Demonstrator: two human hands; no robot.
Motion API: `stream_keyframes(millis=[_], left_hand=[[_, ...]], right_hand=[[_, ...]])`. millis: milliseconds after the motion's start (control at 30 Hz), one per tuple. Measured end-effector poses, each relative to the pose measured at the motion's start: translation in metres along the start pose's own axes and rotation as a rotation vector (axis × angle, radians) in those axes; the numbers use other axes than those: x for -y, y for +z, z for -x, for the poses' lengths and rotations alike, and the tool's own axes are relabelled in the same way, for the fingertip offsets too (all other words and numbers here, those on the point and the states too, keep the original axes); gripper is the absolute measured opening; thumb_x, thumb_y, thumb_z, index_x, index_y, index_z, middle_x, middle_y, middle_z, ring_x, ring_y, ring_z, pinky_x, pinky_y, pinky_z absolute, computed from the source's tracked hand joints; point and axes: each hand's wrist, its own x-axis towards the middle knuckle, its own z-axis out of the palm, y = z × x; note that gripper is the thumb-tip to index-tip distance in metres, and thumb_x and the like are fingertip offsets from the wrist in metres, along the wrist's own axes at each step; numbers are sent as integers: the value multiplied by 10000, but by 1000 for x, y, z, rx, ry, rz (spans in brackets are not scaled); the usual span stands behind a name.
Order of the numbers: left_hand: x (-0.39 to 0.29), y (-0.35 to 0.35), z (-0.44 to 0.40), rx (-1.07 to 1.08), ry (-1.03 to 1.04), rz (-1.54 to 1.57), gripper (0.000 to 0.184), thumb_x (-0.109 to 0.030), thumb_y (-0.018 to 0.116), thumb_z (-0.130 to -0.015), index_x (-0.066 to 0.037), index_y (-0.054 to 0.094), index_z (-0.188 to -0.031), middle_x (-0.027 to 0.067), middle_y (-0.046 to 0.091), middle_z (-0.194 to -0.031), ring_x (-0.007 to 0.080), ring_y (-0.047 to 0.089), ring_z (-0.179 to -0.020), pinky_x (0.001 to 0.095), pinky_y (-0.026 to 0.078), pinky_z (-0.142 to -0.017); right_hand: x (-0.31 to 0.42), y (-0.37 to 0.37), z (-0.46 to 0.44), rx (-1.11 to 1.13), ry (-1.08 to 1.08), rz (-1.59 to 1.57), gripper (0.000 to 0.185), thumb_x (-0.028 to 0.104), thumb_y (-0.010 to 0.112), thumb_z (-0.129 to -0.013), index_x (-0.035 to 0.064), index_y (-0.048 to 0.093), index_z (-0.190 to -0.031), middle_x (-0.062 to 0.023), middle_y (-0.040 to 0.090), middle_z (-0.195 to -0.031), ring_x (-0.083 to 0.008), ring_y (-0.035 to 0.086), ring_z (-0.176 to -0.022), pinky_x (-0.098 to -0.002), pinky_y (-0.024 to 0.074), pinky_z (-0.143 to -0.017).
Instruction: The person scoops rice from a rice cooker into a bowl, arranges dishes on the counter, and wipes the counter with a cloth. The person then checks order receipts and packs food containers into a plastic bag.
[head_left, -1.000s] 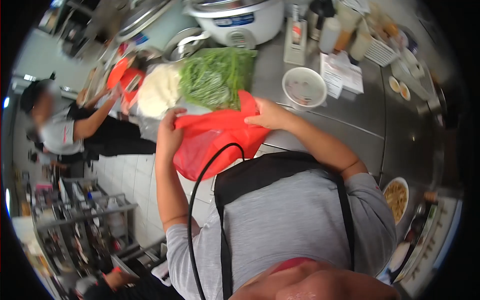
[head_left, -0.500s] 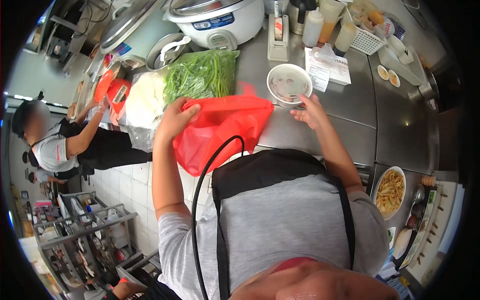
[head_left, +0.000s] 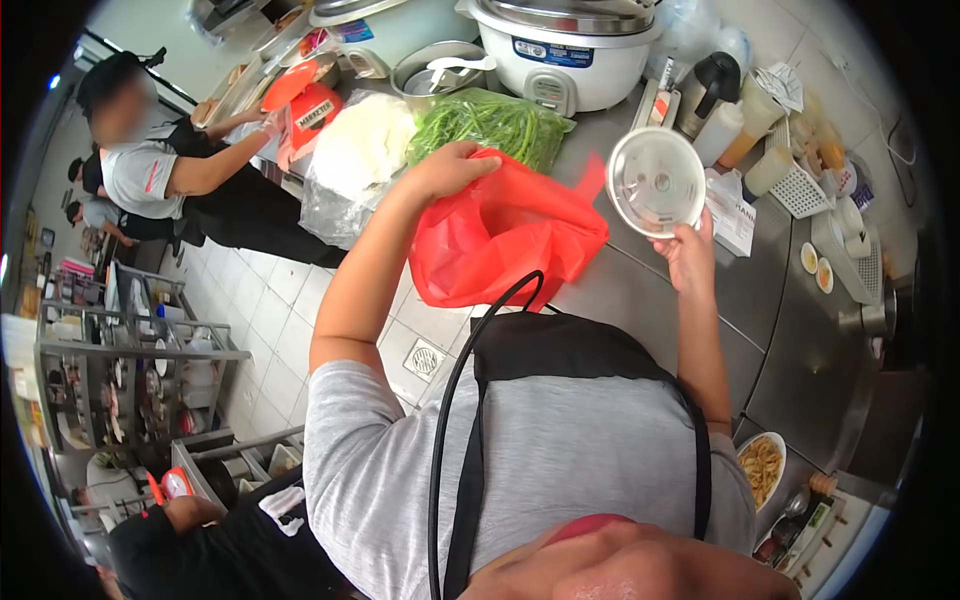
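Note:
My left hand (head_left: 455, 172) grips the top edge of a red plastic bag (head_left: 500, 240), which hangs in front of the counter with its mouth partly spread. In my right hand (head_left: 688, 258) is a round white container with a clear lid (head_left: 657, 182), held by its near rim. The container is to the right of the bag, apart from it, and tilted so that the lid faces me. Its contents are hard to make out. Beyond the bag lies a clear bag of green vegetables (head_left: 490, 125), beside a clear bag of something white (head_left: 360, 140).
A rice cooker (head_left: 560, 60) stands at the back, next to a metal pot (head_left: 430, 75) with a white ladle. Squeeze bottles (head_left: 718, 132) and a white basket (head_left: 800, 185) line the counter's right. A co-worker (head_left: 150, 170) handles another red bag at left; a person in black (head_left: 230, 540) is lower left.
My right hand has lifted the container from the counter and tilted it. The view has swung, and my left hand still holds the red bag.

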Motion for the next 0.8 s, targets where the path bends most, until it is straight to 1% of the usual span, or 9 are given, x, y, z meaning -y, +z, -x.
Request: stream_keyframes(millis=[167, 233, 333, 367, 433, 500, 600, 667, 800], left_hand=[[-10, 6, -33, 31, -79, 242, 318, -215, 508, -806, 14, 498, -1026, 117, 571, -915, 170, 570, -749, 280, 473, -649], [-21, 7, -37, -186, -94, 172, 261, -184, 474, -813, 5, 523, -987, 119, 580, -922, 178, 581, -765, 282, 478, -661], [-47, 2, -26, -107, 16, 368, 323, -205, 454, -791, 17, 520, -1016, 113, 593, -859, 186, 575, -763, 305, 465, -610], [-45, 6, -29, -92, 116, 327, 355, -214, 463, -778, 31, 509, -1031, 142, 597, -864, 232, 576, -799, 334, 462, -661], [-62, 29, -10, -196, 289, -287, 360, -196, 468, -763, 35, 501, -1038, 195, 584, -893, 293, 565, -842, 361, 447, -728], [-63, 68, 6, -107, 323, -394, 327, -175, 482, -754, -2, 509, -1030, 189, 585, -851, 275, 577, -787, 360, 444, -703], [-63, 103, 28, 70, 444, -585, 314, -162, 487, -715, -3, 501, -986, 234, 553, -822, 363, 536, -803, 396, 426, -712], [-60, 112, 29, 244, 535, -424, 306, -176, 489, -754, -4, 491, -1006, 201, 566, -838, 310, 560, -808, 375, 428, -713], [-86, 123, 24, 549, 460, -30, 446, -248, 491, -801, 10, 388, -1150, 160, 500, -1048, 232, 491, -969, 328, 380, -823]], right_hand=[[3, 66, 11, 233, -116, 63, 534, -66, 393, -692, 78, 255, -1188, -124, 492, -994, -186, 597, -680, -213, 514, -443], [-16, 83, 18, 294, -59, 97, 493, -59, 402, -717, 69, 279, -1176, -88, 495, -983, -136, 585, -672, -201, 511, -450], [-55, 86, 22, 379, 8, 165, 560, -75, 403, -719, 67, 256, -1240, -89, 484, -1050, -126, 581, -689, -192, 498, -444], [-64, 88, 22, 357, 48, 188, 561, -66, 406, -716, 69, 259, -1241, -93, 484, -1052, -147, 584, -706, -201, 501, -446], [-73, 94, 22, 320, 210, 131, 558, -68, 384, -706, 62, 256, -1234, -109, 477, -1053, -171, 588, -696, -202, 500, -449], [-72, 93, 20, 299, 385, 8, 458, 15, 451, -751, 70, 327, -1189, -84, 494, -1033, -179, 580, -748, -251, 514, -506], [-83, 88, 4, 218, 429, -271, 369, 109, 476, -802, 86, 371, -1155, -74, 501, -1022, -170, 577, -755, -285, 511, -573], [-98, 76, -8, 180, 219, -401, 314, 200, 456, -839, 99, 406, -1132, -69, 503, -1033, -160, 562, -813, -312, 494, -657], [-71, 76, -11, 263, 170, -410, 302, 206, 447, -843, 96, 415, -1123, -70, 503, -1037, -164, 555, -836, -311, 490, -671]])
